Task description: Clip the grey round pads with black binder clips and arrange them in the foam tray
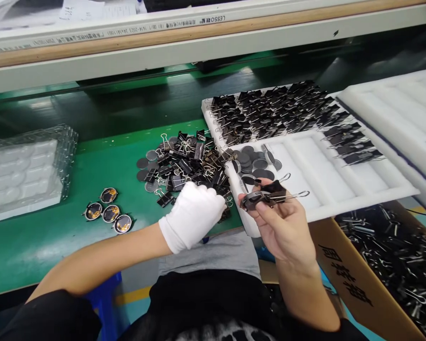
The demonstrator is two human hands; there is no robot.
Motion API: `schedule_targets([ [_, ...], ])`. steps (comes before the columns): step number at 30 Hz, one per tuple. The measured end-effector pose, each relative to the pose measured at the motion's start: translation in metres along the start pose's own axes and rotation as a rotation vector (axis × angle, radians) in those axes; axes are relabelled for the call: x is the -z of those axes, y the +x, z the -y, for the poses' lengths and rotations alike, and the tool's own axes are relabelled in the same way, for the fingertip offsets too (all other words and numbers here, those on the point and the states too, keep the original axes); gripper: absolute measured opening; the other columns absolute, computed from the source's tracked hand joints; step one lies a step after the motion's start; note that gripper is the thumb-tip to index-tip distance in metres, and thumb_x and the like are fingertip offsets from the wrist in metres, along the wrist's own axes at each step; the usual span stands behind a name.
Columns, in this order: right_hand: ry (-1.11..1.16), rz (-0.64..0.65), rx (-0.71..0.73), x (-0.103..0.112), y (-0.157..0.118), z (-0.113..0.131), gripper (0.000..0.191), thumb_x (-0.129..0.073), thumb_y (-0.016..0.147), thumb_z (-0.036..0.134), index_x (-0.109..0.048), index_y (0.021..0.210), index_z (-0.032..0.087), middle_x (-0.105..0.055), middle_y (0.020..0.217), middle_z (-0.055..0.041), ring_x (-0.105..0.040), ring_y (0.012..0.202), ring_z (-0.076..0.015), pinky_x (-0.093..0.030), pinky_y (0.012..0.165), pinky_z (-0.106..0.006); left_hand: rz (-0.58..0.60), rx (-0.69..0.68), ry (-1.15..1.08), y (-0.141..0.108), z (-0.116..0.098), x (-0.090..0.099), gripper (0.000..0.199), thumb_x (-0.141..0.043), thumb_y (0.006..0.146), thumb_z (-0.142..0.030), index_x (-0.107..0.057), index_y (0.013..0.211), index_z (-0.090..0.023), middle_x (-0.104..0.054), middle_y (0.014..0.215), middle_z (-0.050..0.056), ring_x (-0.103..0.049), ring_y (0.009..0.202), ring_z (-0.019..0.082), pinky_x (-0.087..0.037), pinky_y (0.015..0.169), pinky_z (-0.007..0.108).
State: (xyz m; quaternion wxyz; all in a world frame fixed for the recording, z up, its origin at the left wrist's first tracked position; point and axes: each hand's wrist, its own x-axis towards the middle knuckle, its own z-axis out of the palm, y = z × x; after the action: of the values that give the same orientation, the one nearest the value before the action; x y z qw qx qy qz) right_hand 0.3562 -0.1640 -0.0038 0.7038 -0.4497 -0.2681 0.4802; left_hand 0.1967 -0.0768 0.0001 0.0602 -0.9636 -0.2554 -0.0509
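My right hand [282,222] is bare and closed on a black binder clip [277,189], whose silver wire handles point right. The clip appears to grip a round, dark, disc-like part [252,201] between my thumb and fingers. My left hand [195,215], in a white glove, is curled at the near edge of a heap of loose black binder clips [184,163]. Its fingertips face away, so whatever they hold is hidden. Grey round discs [248,158] lie in the white foam tray [301,189] beyond my right hand, and more discs [142,164] lie beside the heap.
Rows of binder clips [270,111] fill the tray's far part. Several round parts with gold-patterned faces [110,213] lie on the green table [92,255]. Transparent plastic trays [24,170] are stacked left. A cardboard box [344,265] of clips stands at right, below another foam tray [404,102].
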Motion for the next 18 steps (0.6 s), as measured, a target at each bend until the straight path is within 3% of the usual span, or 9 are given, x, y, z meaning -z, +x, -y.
schedule_targets([
  [3,0.019,0.015,-0.033,0.004,-0.001,-0.002,0.032,-0.088,0.075,0.026,-0.072,0.103,0.028,-0.078,0.089,0.0015,-0.078,0.081,-0.0196,-0.066,0.084,-0.037,0.039,0.027,-0.005,0.002,-0.001,0.001,0.037,-0.055,0.098,-0.044,-0.063,0.074,-0.018,-0.062,0.069,0.009,-0.065,0.073,0.03,-0.032,0.064,0.038],
  [9,-0.077,-0.058,0.02,0.01,-0.005,-0.004,0.032,-0.091,0.072,0.034,-0.073,0.098,0.026,-0.078,0.09,-0.001,-0.076,0.085,-0.0208,-0.063,0.093,-0.043,0.048,-0.013,-0.197,0.001,0.003,0.007,0.032,-0.056,0.097,-0.034,-0.063,0.071,-0.017,-0.064,0.068,0.005,-0.062,0.065,0.022,-0.033,0.064,0.037],
  [14,-0.097,-0.029,0.012,0.017,-0.01,-0.002,0.032,-0.088,0.075,0.042,-0.075,0.101,0.028,-0.078,0.098,-0.0031,-0.074,0.094,-0.0215,-0.062,0.091,-0.04,-0.185,0.177,-0.644,-0.006,0.034,0.026,0.038,-0.058,0.097,-0.032,-0.056,0.062,-0.018,-0.056,0.059,-0.004,-0.049,0.055,0.009,-0.038,0.061,0.028],
  [18,-0.224,0.138,-0.026,0.008,-0.011,0.0,0.037,-0.083,0.08,0.034,-0.073,0.116,0.028,-0.069,0.134,-0.0069,-0.066,0.122,-0.0247,-0.057,0.102,-0.04,-0.37,0.222,-0.655,-0.011,0.048,0.032,0.035,-0.062,0.095,-0.028,-0.057,0.062,-0.019,-0.054,0.058,-0.005,-0.046,0.055,0.008,-0.037,0.061,0.026],
])
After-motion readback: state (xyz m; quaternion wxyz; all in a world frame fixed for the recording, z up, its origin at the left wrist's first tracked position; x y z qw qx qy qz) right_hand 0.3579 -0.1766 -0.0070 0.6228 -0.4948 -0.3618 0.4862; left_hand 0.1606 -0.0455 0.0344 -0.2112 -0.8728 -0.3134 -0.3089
